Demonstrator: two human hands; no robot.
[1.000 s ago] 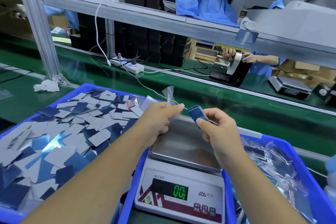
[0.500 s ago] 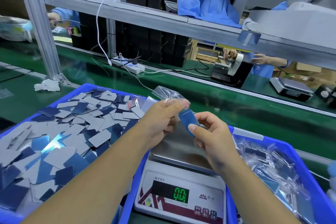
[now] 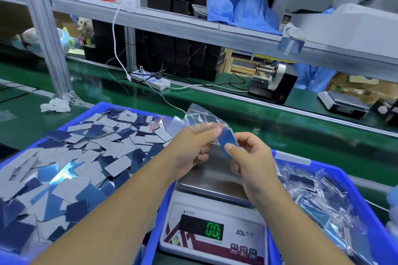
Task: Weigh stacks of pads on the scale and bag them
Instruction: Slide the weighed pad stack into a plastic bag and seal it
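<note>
My left hand point(image 3: 195, 146) pinches the mouth of a small clear plastic bag point(image 3: 199, 117) above the scale. My right hand point(image 3: 251, 160) pinches a thin blue stack of pads point(image 3: 228, 141), whose upper end is inside the bag's opening. Both hands hover over the steel pan of the digital scale point(image 3: 215, 180), which carries nothing and reads 0.0. A blue bin point(image 3: 90, 112) on the left holds several loose grey and blue pads point(image 3: 86, 157).
A second blue bin point(image 3: 353, 191) on the right holds several filled clear bags. Beyond lie the green conveyor belt point(image 3: 258, 118), a white power strip point(image 3: 150, 80), a crumpled white tissue point(image 3: 56, 105) and a metal shelf frame point(image 3: 45, 28). Another scale point(image 3: 342, 103) sits at the far right.
My right hand has pushed the blue stack left and up into the mouth of the bag. The bag has spread wider between my left fingers. The scale reading stays at 0.0.
</note>
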